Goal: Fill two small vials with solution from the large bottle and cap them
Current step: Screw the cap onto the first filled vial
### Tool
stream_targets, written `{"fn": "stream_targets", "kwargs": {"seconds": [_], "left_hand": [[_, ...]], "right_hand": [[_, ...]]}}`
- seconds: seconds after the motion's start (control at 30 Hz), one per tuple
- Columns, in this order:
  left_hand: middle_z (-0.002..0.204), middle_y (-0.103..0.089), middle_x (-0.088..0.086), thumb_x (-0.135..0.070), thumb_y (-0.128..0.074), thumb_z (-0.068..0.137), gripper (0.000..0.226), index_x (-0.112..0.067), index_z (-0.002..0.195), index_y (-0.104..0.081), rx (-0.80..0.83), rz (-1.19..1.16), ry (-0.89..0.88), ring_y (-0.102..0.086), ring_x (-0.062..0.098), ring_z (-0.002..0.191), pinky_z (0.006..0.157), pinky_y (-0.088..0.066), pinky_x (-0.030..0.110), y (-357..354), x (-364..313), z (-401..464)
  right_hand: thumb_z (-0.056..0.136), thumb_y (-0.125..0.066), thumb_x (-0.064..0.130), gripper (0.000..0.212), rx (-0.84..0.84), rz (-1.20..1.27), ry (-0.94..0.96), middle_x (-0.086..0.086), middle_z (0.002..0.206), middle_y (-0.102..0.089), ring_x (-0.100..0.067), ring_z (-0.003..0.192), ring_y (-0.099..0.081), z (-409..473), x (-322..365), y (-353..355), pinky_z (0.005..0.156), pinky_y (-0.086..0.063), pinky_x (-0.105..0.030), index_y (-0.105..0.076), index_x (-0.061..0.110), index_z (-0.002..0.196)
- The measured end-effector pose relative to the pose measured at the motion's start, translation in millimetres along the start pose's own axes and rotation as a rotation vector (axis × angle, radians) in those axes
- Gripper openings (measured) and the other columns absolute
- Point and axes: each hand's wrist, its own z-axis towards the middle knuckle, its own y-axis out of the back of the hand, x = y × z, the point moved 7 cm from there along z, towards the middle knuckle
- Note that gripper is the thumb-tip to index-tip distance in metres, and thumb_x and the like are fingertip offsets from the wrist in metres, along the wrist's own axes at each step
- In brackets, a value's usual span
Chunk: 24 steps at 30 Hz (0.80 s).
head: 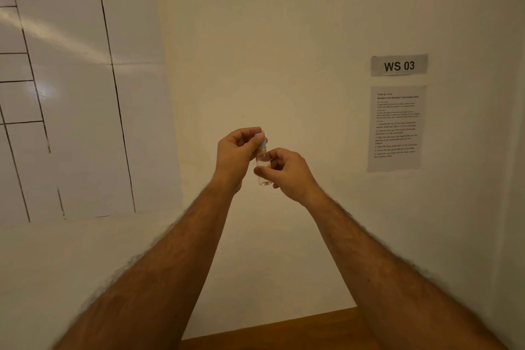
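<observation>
**Cap going on, up in mid-air**

Small clear vial [263,169] held upright at chest height before the wall, some liquid inside. Right hand [287,172] pinches its body; left hand [237,155] pinches the pale cap [261,139] at the neck. Hands close together. Risk: a cross-threaded cap, or a tilt that spills solution. Large bottle out of view; wooden surface [284,329] sits below.
</observation>
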Motion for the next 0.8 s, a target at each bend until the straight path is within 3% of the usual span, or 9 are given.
{"fn": "stream_targets", "kwargs": {"seconds": [0.13, 0.37, 0.6, 0.8], "left_hand": [[0.096, -0.074, 0.010, -0.013, -0.075, 0.082, 0.017, -0.013, 0.099, -0.072, 0.001, 0.070, -0.010, -0.071, 0.026, 0.092, 0.085, -0.058, 0.040, -0.4, 2.0, -0.1], [0.093, -0.075, 0.001, -0.020, -0.077, 0.080, 0.018, -0.020, 0.098, -0.073, 0.005, 0.176, -0.023, -0.071, 0.014, 0.089, 0.076, -0.055, 0.025, 2.5, 3.4, 1.6], [0.087, -0.074, 0.001, -0.024, -0.081, 0.076, 0.020, -0.018, 0.093, -0.073, -0.035, 0.276, -0.062, -0.071, 0.017, 0.085, 0.077, -0.058, 0.031, 6.7, 2.0, 3.4], [0.090, -0.075, 0.003, -0.015, -0.075, 0.082, 0.019, -0.013, 0.101, -0.071, 0.096, 0.270, -0.033, -0.072, 0.014, 0.085, 0.077, -0.058, 0.031, 1.4, 1.2, 6.4]], "right_hand": [[0.083, -0.074, 0.033, 0.034, -0.017, 0.013, -0.003, -0.003, 0.086, -0.071, -0.018, 0.076, -0.069, 0.9, -1.5, 2.5, 0.061, -0.060, -0.031, -0.064, 0.016, 0.112], [0.086, -0.071, 0.032, 0.035, -0.007, 0.019, 0.001, -0.002, 0.094, -0.071, -0.016, 0.081, -0.069, -2.1, -3.9, -0.1, 0.064, -0.059, -0.028, -0.064, 0.014, 0.115], [0.087, -0.070, 0.032, 0.035, -0.014, 0.037, -0.010, -0.001, 0.095, -0.071, -0.014, 0.081, -0.069, -3.0, -4.3, -2.6, 0.065, -0.059, -0.026, -0.064, 0.013, 0.116], [0.088, -0.069, 0.029, 0.027, -0.018, 0.055, -0.017, -0.004, 0.095, -0.071, -0.018, 0.083, -0.069, -3.6, -8.2, -0.9, 0.065, -0.059, -0.028, -0.065, 0.016, 0.112]]}}
